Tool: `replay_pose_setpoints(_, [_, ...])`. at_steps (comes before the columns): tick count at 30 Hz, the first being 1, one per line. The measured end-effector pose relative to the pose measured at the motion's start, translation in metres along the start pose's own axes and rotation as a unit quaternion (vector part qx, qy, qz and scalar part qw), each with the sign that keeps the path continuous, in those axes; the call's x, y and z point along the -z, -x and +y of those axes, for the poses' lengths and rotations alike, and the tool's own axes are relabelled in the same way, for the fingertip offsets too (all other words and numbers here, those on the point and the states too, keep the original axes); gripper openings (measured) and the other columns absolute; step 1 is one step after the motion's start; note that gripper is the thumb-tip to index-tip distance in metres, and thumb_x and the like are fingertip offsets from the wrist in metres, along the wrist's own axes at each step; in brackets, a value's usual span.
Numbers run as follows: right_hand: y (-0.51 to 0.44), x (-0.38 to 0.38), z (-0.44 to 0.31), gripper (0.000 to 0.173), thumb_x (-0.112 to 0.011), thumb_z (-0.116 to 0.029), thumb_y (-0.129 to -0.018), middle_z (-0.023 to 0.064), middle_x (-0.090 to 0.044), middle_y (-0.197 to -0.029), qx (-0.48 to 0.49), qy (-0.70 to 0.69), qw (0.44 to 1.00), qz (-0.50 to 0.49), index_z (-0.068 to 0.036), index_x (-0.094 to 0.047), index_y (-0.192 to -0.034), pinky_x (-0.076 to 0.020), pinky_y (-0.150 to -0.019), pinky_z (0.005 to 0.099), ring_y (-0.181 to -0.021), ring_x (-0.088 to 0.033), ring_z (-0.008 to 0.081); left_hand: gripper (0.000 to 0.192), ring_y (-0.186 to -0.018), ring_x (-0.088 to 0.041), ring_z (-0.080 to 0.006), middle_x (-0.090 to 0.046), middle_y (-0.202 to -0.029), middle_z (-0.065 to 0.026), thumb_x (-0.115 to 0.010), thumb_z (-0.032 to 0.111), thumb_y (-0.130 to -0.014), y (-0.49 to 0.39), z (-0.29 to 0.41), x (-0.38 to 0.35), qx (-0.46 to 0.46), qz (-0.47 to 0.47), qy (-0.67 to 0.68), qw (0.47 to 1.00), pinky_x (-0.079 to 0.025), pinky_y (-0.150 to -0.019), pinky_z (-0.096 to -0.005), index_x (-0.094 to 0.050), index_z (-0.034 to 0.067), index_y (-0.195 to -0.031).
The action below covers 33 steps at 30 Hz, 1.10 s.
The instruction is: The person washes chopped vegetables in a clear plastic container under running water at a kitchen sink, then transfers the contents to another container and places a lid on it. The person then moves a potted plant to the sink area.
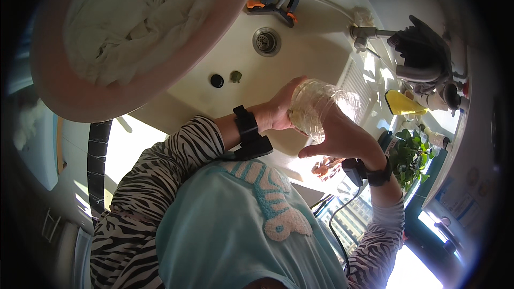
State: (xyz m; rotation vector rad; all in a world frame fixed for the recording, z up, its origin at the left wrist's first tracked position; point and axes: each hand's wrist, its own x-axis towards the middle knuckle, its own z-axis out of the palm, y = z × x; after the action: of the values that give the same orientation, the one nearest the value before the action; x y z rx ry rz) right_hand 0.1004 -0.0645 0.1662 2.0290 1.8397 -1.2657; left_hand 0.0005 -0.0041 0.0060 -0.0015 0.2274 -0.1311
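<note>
Over the sink basin (188,88) I hold a clear, ribbed plastic bottle (309,100), tilted on its side. My left hand (283,106) grips its left end from below and behind. Against its near right side lies my right hand (349,134), thumb apart and fingertips hard to make out in the glare. A small black round cap (217,81) and a small green piece (235,76) rest in the basin, left of the bottle. Beyond them is the metal drain (266,42).
A pink basin (92,100) holding white cloth (132,20) takes up the upper left. A black-and-orange spring clamp (281,2) lies behind the drain. At right are a faucet (361,36), dark gloves (425,44), a yellow cloth (403,103) and a leafy plant (407,158).
</note>
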Motion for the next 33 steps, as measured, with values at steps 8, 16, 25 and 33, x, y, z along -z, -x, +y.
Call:
replay_pose_setpoints(8, [0.001,-0.031,-0.008,0.077,-0.079,-0.044,-0.074,0.0205,-0.047,-0.125,-0.034,-0.054,0.998,-0.008,0.0,-0.049,-0.129,-0.0371,-0.103,0.0417,-0.119,-0.045,0.0367,0.074,-0.117,-0.054,-0.0292,-0.056,-0.125,-0.0148,-0.033,0.066,-0.093,0.001,0.004,0.001,-0.023,0.027,0.003,0.999,-0.041,-0.102,-0.051,-0.046,0.006,-0.136])
replay_pose_setpoints(16, [0.021,0.002,0.01,0.056,-0.068,-0.041,-0.088,0.0185,-0.058,-0.119,-0.004,-0.258,0.966,0.029,-0.001,-0.055,-0.125,-0.0461,-0.094,0.0373,-0.109,-0.058,0.0303,0.074,-0.116,-0.056,-0.0285,-0.056,-0.127,-0.0129,-0.03,0.065,-0.095,0.0,0.002,0.0,0.044,-0.075,0.022,0.996,-0.046,-0.098,-0.048,-0.046,0.007,-0.137])
replay_pose_setpoints(25, [0.008,-0.049,0.01,0.021,-0.058,-0.011,-0.09,0.0194,-0.053,-0.112,-0.085,0.055,0.986,0.135,0.005,-0.07,-0.093,-0.0446,-0.095,0.0411,-0.11,-0.05,0.0349,0.069,-0.119,-0.055,-0.0265,-0.056,-0.129,-0.0109,-0.034,0.063,-0.095,-0.002,0.0,0.006,-0.006,0.015,-0.031,0.999,-0.045,-0.1,-0.0463,-0.048,0.009,-0.136])
replay_pose_setpoints(33, [-0.012,-0.061,0.013,0.029,-0.049,-0.023,-0.095,0.0251,-0.059,-0.107,-0.134,-0.329,0.926,0.13,0.001,-0.052,-0.11,-0.0458,-0.088,0.0454,-0.1,-0.06,0.0384,0.068,-0.11,-0.059,-0.027,-0.062,-0.118,-0.0129,-0.032,0.062,-0.095,-0.002,-0.003,0.017,-0.046,-0.025,-0.046,0.998,-0.045,-0.098,-0.0439,-0.055,0.007,-0.126])
